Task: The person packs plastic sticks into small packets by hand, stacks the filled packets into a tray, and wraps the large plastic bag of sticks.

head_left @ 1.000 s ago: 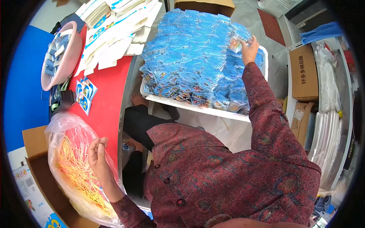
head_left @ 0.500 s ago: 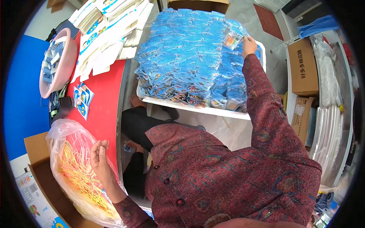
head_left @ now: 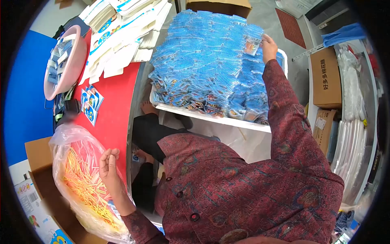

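My right hand (head_left: 269, 49) is at the far right of a white tub (head_left: 195, 111) heaped with rows of blue-and-white wavy-striped packets (head_left: 199, 57). Its fingers pinch the edge of one small packet (head_left: 252, 44), whose clear window shows something orange inside. My left hand (head_left: 109, 173) is raised, palm up, with fingers curled in against the thumb; nothing shows in it. It hovers beside a clear plastic bag (head_left: 61, 142) filled with thin orange, pink and yellow sticks (head_left: 83, 183).
On the red table (head_left: 118, 93) lie stacked white printed cartons (head_left: 122, 40), a few blue-white packets (head_left: 91, 103) and a pink basin (head_left: 75, 57) of packets. An open cardboard box (head_left: 61, 211) stands lower left. Shelves at right hold a brown carton (head_left: 326, 77) and plastic sleeves (head_left: 349, 146).
The packet in my right hand has turned more upright, and its striped top now shows more clearly. The view has shifted slightly. My left hand keeps its curled pose.
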The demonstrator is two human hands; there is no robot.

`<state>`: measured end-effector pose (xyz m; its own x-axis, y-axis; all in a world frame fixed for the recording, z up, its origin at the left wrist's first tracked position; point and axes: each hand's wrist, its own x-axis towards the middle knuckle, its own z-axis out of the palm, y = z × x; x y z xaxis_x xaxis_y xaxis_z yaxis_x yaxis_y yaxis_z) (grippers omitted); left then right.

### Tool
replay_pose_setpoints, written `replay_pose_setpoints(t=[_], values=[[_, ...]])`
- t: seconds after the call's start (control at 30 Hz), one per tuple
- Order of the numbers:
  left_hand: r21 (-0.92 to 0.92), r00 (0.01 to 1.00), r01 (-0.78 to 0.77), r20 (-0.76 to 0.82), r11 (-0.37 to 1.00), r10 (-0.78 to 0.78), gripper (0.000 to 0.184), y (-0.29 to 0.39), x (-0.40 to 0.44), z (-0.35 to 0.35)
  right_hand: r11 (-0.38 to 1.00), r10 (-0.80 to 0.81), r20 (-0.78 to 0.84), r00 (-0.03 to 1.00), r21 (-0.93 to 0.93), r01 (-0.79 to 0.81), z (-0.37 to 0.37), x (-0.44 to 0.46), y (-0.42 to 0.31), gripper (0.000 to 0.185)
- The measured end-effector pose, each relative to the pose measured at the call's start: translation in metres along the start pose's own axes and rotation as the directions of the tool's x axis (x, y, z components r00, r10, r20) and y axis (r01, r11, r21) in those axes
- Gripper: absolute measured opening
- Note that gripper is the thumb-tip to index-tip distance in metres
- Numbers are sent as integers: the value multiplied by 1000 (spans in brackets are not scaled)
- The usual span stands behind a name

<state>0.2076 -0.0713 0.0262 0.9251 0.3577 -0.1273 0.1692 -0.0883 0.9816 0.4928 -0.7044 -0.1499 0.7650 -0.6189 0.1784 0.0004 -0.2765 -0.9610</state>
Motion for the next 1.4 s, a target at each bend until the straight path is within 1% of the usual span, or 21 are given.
replay_pose_setpoints(t=[0.07, 0.2, 0.33, 0.47, 0.53, 0.57, 0.6, 0.63, 0.67, 0.7, 0.73, 0.77, 0.83, 0.87, 0.93, 1.0, 1.07, 1.13, 1.23, 1.3, 1.4], values=[[9, 1000, 19, -5, 1000, -19, 20, -2, -1, -1, 988, -149, -240, 959, -67, 136, -3, -14, 6, 37], [41, 1000, 19, -4, 999, -19, 19, 0, -3, -2, 999, -24, -316, 949, 15, 30, 0, -19, 4, 43], [19, 1000, 3, -18, 1000, -3, 19, 2, -3, -4, 992, -128, -19, 992, -12, 127, 9, -16, -9, 41], [10, 999, -30, -13, 999, 30, 18, 0, -5, -4, 987, -96, -88, 991, -134, 84, 44, -24, -17, 38], [28, 999, -19, -49, 999, 20, 18, 6, -7, 2, 910, -232, -94, 968, -372, 182, 42, 4, 24, 33], [52, 996, -3, -87, 999, 7, 19, 10, -11, 1, 482, -427, 148, 892, -798, 363, 29, 9, 41, 33], [149, 994, -25, -103, 989, 41, 18, 13, -16, -1, -130, -471, 463, 751, -878, 460, 16, 13, 52, 34], [248, 990, -31, -127, 968, 64, 18, 13, -18, -2, 58, -257, 477, 840, -861, 506, 2, 58, 92, 31], [286, 989, -104, -70, 953, 129, 17, 13, -20, -6, -129, -766, 444, 464, -814, 566, -6, 33, 63, 25], [300, 984, -115, -98, 947, 151, 17, 13, -27, -7, 454, -665, 175, 726, -677, 579, -8, 46, 55, 30], [306, 976, -172, -77, 937, 204, 16, 13, -30, -9, 873, -344, 52, 938, -350, 339, -7, 67, 44, 39], [304, 965, -235, -40, 923, 259, 16, 11, -36, -12, 846, -464, 38, 885, -278, 455, 13, 0, -52, 38], [391, 946, -261, -77, 883, 313, 15, 12, -54, -16, 886, -403, -67, 913, 222, 408, 55, -90, -166, 32], [454, 928, -313, -43, 834, 371, 15, 13, -59, -17, 878, -414, -48, 909, 242, 412, 69, -114, -201, 32], [512, 904, -358, -21, 781, 428, 15, 13, -67, -28, 774, -415, 316, 853, 616, 148, 91, -156, -254, 29], [655, 843, -333, -115, 678, 525, 17, 11, -81, -44, 814, -524, 553, 649, 550, 188, 123, -216, -296, 32], [719, 804, -287, -178, 633, 567, 18, 5, -96, -64, 907, -415, 792, 448, 401, 131, 156, -281, -329, 36], [769, 768, -108, -337, 630, 544, 18, -6, -114, -90, 911, -412, 904, 110, 409, 53, 204, -336, -333, 38], [833, 779, 22, -361, 553, 513, 26, -16, -142, -119, 882, -415, 909, 22, 397, 254, 271, -400, -317, 44], [850, 781, 96, -387, 518, 491, 30, -25, -156, -130, 851, -223, 975, -10, 199, 485, 291, -433, -325, 46], [891, 830, 167, -358, 422, 428, 51, -37, -166, -142, 963, 4, 993, -118, 29, 269, 305, -458, -323, 42]])
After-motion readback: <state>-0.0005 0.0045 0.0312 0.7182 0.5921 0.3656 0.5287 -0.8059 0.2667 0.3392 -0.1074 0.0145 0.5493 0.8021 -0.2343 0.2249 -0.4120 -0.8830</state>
